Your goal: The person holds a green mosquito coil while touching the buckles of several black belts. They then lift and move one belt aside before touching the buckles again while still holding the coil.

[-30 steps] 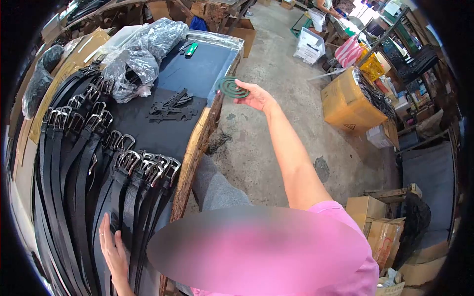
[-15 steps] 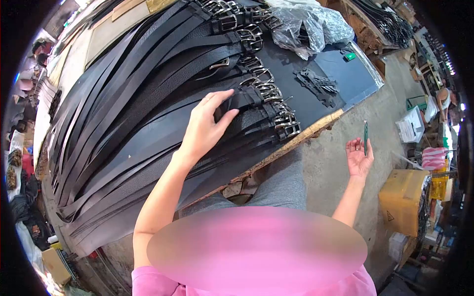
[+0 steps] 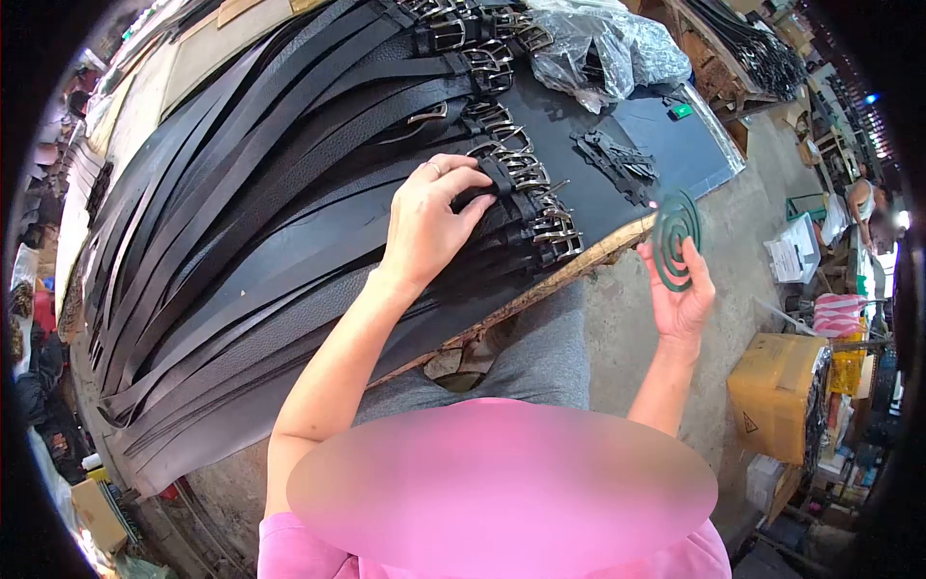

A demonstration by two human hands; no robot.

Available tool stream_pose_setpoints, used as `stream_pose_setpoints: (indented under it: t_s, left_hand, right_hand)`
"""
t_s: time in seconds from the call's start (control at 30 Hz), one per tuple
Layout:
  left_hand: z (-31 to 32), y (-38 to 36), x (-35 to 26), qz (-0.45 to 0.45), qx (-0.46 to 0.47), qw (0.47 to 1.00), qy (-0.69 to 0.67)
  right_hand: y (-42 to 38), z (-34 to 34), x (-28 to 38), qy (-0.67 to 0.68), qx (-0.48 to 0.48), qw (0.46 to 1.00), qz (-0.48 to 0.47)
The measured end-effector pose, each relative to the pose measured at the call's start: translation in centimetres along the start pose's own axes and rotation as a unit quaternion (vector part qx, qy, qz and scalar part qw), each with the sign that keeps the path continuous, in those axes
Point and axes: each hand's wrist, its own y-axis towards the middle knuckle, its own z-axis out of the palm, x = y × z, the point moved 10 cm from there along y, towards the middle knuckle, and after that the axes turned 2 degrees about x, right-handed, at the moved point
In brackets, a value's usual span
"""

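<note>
Many black leather belts (image 3: 289, 145) lie fanned across the work table, their metal buckles (image 3: 529, 172) gathered toward the right. My left hand (image 3: 429, 217) is closed at the buckle end of one belt (image 3: 499, 178), thumb and fingers pinching the strap. A green spiral mosquito coil (image 3: 678, 232) is held in my right hand (image 3: 683, 304), out past the table's edge. The coil stands roughly upright, its flat face turned partly toward me.
On the table's dark surface are a pile of small black strips (image 3: 617, 166), a crumpled clear plastic bag (image 3: 608, 58) and a small green object (image 3: 681, 111). A taped cardboard box (image 3: 772, 396) stands on the floor at right. Another person (image 3: 865, 207) is at far right.
My left hand has moved right and closed on a belt by its buckle. My right hand has risen toward the table, turning the coil from edge-on to show its spiral.
</note>
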Motion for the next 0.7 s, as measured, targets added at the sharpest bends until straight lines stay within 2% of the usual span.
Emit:
stream_pose_setpoints:
  t_s: [0.2, 0.27, 0.3, 0.43, 0.57, 0.7]
  left_hand:
    - [0.1, -1.6, -0.6, 0.011, -0.062, 0.998, -0.015]
    - [0.1, -1.9, -0.3, -0.01, -0.067, 0.997, -0.045]
    - [0.0, -2.1, -0.2, -0.022, -0.067, 0.995, -0.065]
    - [-0.5, -2.4, 1.0, -0.049, -0.087, 0.99, -0.096]
    - [-0.7, -2.2, 1.7, -0.079, -0.047, 0.989, -0.118]
    - [-0.5, -2.4, 2.3, -0.085, -0.041, 0.985, -0.147]
  right_hand:
    - [0.2, 6.8, -1.6, -0.122, 0.003, 0.993, -0.005]
    - [0.3, 8.9, -1.8, -0.158, 0.02, 0.987, -0.017]
    - [0.5, 10.0, -1.8, -0.152, 0.026, 0.987, -0.033]
    - [0.9, 13.0, -2.3, -0.274, 0.061, 0.955, -0.097]
    - [1.1, 14.8, -3.4, -0.301, 0.084, 0.948, -0.061]
    - [1.5, 15.3, -3.9, -0.393, 0.137, 0.903, -0.105]
